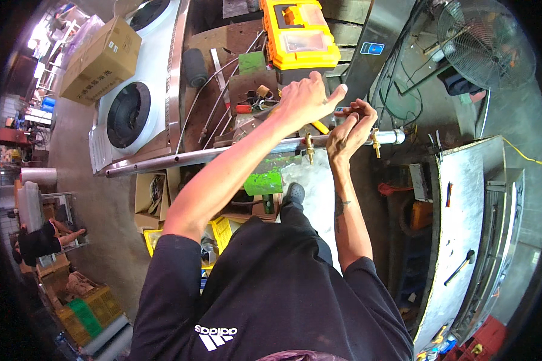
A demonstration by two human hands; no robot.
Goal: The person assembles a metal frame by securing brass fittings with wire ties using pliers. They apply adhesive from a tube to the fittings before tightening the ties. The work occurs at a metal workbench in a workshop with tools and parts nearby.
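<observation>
A long silvery metal pipe (223, 154) lies across the bench edge below my hands. Two small brass valves (309, 148) hang from its right part. Above the pipe is my left hand (306, 101), its fingers curled over and its thumb stretched toward the right; what the fingers hold, if anything, is hidden. My right hand (351, 130) is beside the pipe, between the valves, with fingers bent together. A small dark thing shows near its fingertips, too unclear to name. Under the left hand a yellow handle (320, 127) sticks out.
An orange toolbox (301, 36) stands at the bench's back, near loose tools and cables. On the left are a white panel (153, 66) with round black openings and a cardboard box (101, 62). A fan (486, 45) and a metal-topped table (464, 210) are at the right.
</observation>
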